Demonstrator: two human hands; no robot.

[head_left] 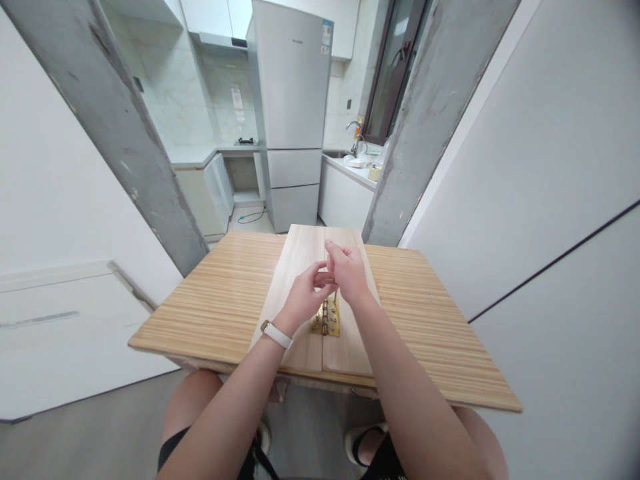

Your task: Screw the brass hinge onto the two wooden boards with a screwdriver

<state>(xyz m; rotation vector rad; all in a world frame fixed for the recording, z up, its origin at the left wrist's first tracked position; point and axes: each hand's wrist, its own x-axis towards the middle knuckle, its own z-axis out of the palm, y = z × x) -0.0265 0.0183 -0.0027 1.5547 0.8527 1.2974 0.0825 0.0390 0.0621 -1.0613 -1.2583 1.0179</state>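
Observation:
Two pale wooden boards (300,253) lie side by side, with a narrow seam between them. Across that seam sits a brass-coloured hinge (325,319) with screws or holes in its leaves. Just above it, my right hand (349,270) is closed in a fist around what looks like a screwdriver (335,295). Only its thin shaft shows, pointing down to the hinge's upper right part; the handle is hidden. My left hand (306,293) is curled beside it, thumb and fingertips meeting near the shaft. What those fingertips pinch is hidden.
The boards rest on a striped wood-grain table (215,300), whose front edge lies over my knees. Grey pillars (130,133) and white panels (550,133) flank it. Beyond stand a fridge (293,87) and a counter with a sink tap (356,133).

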